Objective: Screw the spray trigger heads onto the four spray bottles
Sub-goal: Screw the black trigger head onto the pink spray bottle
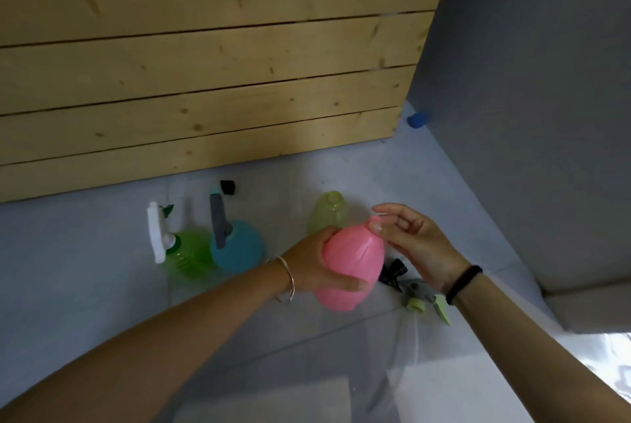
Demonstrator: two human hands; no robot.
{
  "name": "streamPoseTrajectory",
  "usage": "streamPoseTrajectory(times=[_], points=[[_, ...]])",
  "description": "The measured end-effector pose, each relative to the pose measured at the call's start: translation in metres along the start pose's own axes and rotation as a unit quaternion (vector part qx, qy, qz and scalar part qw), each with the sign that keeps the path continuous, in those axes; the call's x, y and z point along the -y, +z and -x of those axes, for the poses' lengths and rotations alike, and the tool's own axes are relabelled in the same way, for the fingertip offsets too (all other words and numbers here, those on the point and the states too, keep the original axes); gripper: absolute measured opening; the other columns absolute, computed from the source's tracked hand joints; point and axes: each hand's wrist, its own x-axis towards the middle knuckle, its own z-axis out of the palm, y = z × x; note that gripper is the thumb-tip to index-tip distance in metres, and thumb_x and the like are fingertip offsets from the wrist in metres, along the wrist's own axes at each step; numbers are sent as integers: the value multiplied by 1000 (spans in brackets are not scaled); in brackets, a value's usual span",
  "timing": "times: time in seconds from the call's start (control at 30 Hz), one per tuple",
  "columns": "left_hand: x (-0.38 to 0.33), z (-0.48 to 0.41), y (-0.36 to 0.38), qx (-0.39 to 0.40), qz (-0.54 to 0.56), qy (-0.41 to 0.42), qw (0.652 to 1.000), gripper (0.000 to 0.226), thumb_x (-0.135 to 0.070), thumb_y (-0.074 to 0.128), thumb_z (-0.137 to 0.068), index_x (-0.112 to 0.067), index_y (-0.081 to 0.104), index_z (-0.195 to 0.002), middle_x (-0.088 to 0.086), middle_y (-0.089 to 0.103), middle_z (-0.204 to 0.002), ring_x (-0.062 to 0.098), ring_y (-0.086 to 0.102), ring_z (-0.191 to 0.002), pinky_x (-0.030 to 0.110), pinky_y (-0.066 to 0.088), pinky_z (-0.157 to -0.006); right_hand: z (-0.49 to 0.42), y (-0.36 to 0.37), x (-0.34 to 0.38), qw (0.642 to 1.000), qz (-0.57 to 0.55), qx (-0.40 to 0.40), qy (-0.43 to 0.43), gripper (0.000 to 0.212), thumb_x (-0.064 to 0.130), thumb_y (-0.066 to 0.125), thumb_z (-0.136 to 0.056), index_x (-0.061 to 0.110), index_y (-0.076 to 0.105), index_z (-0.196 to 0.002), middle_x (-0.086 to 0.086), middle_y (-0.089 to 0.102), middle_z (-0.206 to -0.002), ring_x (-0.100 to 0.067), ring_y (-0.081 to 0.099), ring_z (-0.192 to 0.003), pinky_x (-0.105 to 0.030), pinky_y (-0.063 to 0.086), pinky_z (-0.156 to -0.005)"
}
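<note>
Headless pink bottle tilted, held above floor.

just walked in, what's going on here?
A person is putting spray bottles together on the floor. The left hand grips a pink bottle with no head on it, while the right hand has its fingers at the open neck. The green bottle and blue bottle already wear trigger heads. The yellow-green bottle is bare. Two loose trigger heads, black and yellow-green, lie nearby.

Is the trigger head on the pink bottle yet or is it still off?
Off. The pink bottle, held in the left hand, has a bare neck with the right hand at it; two loose trigger heads lie on the floor.
</note>
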Motion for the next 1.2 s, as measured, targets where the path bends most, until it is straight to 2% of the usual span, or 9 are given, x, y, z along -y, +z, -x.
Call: streamPoseTrajectory(times=[0.1,0.2,0.4,0.53,0.7,0.77,0.93,1.1,1.2], points=[[8,-1,7,-5,11,-15,1000,96,-53,81,-38,-33,45,-124,-10,57,-120,13,58,-107,36,52,-88,-7,-27,-17,999,11,-2,48,32,11,68,-77,17,63,-108,0,71,-104,-9,65,-97,-16,50,-82],[18,-1,9,-8,49,-23,999,100,-48,83,-41,-30,43,-130,-7,57,-125,14,57,-111,40,52,-91,-16,-55,-43,983,149,-61,87,33,4,71,-78,12,60,-108,-13,61,-122,-21,57,-110,-29,45,-93],[34,0,11,-14,105,-35,994,79,-45,84,-36,-40,50,-108,-18,60,-112,-7,59,-96,15,52,-72,-24,-71,-92,902,425,-25,74,49,20,84,-65,15,65,-110,-8,46,-130,-16,45,-118,-14,32,-95],[40,-1,9,-16,112,-44,993,79,-44,85,-37,-40,49,-108,-16,60,-113,2,59,-103,26,53,-80,-31,-62,-109,858,505,-13,91,49,27,81,-67,17,62,-110,-9,42,-132,-23,44,-122,-23,33,-102],[40,-1,6,-13,106,-49,993,81,-47,83,-34,-41,47,-106,-18,59,-111,-4,58,-97,16,51,-71,-31,-52,-123,809,580,-57,82,42,25,71,-76,12,61,-115,-10,48,-125,-27,50,-113,-36,45,-94],[38,0,5,-11,102,-50,993,81,-48,83,-35,-42,47,-107,-16,58,-113,0,58,-101,22,52,-76,-32,-48,-120,822,560,-71,78,35,26,71,-76,11,64,-107,-11,51,-120,-26,54,-105,-31,46,-87],[19,8,-7,-7,72,-35,997,91,-53,84,-29,-41,45,-111,-8,58,-119,14,58,-108,38,52,-89,-30,-40,-70,946,283,-147,57,25,13,78,-72,9,63,-92,0,60,-85,-9,58,-73,-6,44,-62],[-16,32,-30,-28,47,-7,998,83,-50,82,-35,-43,46,-110,-11,59,-116,15,59,-107,37,54,-87,-5,-33,7,986,105,-126,30,38,19,73,-78,11,65,-114,-4,65,-112,-11,62,-94,-15,46,-75],[-47,54,-49,-38,43,12,998,88,-47,84,-37,-39,45,-115,-8,59,-118,15,60,-107,42,55,-88,17,-24,55,995,38,-87,14,33,21,70,-80,16,64,-112,0,69,-107,-11,63,-97,-27,46,-90]])
